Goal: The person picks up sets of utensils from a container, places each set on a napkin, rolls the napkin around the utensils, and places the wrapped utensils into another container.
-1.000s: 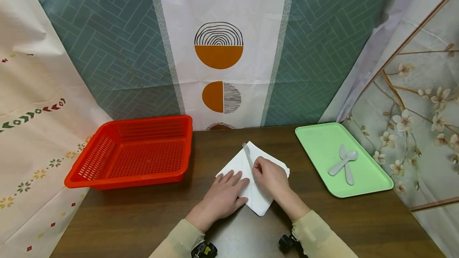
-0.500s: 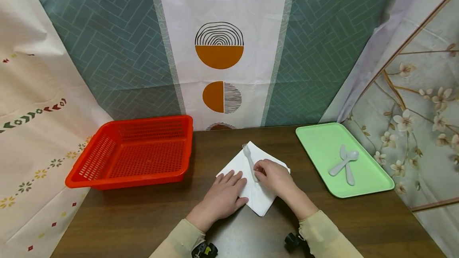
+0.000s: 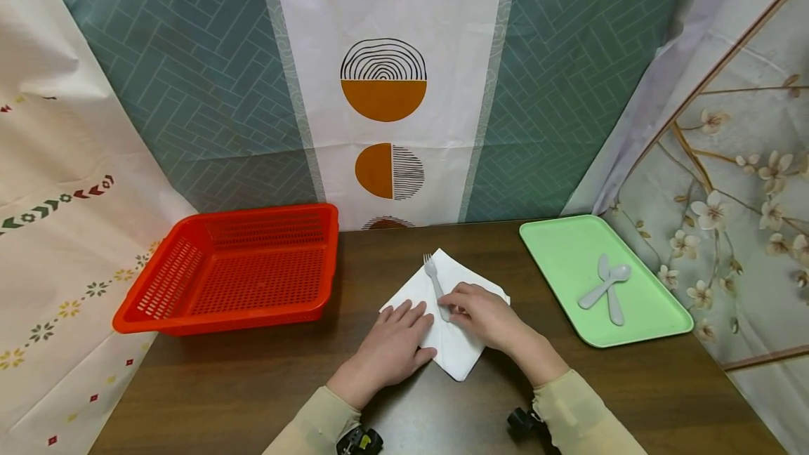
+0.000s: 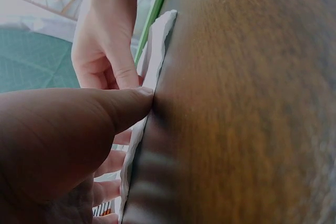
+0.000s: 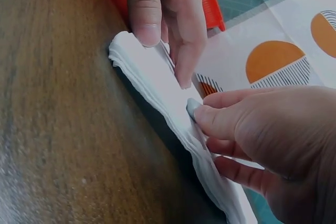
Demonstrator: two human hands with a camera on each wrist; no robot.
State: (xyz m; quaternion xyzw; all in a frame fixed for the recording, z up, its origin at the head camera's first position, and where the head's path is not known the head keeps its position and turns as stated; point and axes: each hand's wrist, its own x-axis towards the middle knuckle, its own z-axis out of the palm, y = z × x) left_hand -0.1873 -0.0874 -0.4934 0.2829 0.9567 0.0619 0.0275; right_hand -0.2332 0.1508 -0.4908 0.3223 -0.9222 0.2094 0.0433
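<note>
A folded white napkin, a thick layered stack in the right wrist view, lies cornerwise on the table. On it lies a pale grey fork, tines pointing away from me. My right hand pinches the fork's handle low down between thumb and fingers; the handle's end shows by the thumb in the right wrist view. My left hand rests on the napkin's left side, fingers spread and straight, thumb at its near edge.
At the left stands a red perforated basket. To the right a light green tray holds a grey spoon crossed over a grey knife. Patterned cloths hang behind and at both sides of the brown table.
The fork has shifted slightly left on the napkin, and more of its handle shows. My right hand's grip has slid toward the handle's end. The left hand has stayed in place.
</note>
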